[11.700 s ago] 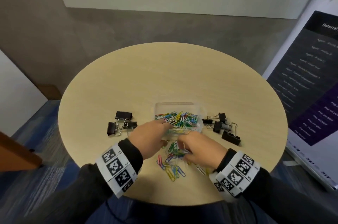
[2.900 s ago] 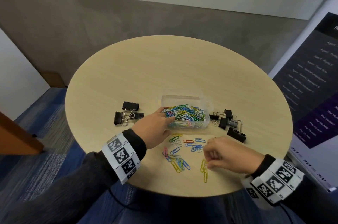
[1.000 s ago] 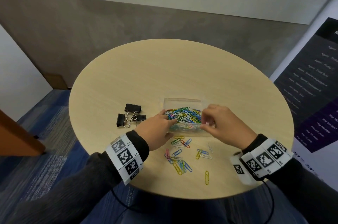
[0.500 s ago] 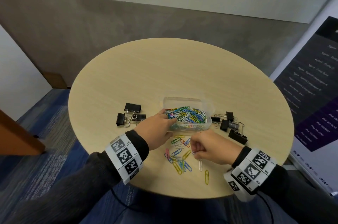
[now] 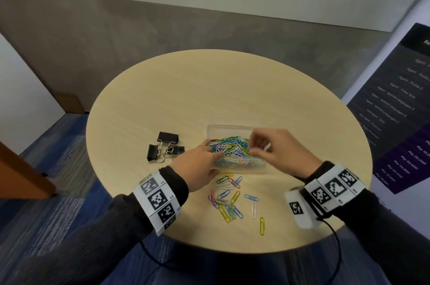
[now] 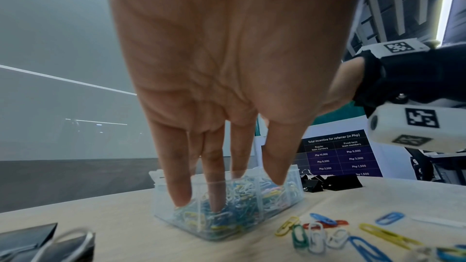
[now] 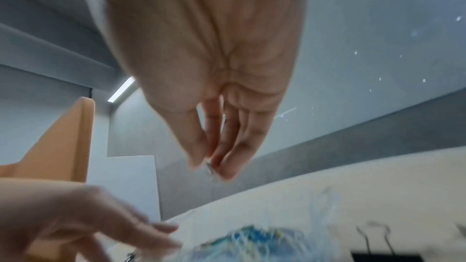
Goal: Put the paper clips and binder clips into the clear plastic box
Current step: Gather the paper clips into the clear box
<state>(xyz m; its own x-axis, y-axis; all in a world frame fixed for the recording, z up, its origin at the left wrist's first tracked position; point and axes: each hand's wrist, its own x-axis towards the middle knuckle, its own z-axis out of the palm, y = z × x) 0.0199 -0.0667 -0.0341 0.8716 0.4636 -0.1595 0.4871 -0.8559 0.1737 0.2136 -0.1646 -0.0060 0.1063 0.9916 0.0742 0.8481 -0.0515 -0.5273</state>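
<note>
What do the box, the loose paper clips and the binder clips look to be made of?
Clear plastic box: transparent, slightly frosted plastic; its contents show through the walls.
Paper clips: bent wire, probably metal under a glossy coloured coating.
Binder clips: matte black bodies, likely painted sheet metal, with shiny bare wire handles.

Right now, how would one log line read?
left hand: steadies clear box | right hand: pinches paper clip over box | loose clips, binder clips: on table

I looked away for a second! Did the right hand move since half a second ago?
Yes. The right hand went up from the loose paper clips on the table to above the clear plastic box.
</note>
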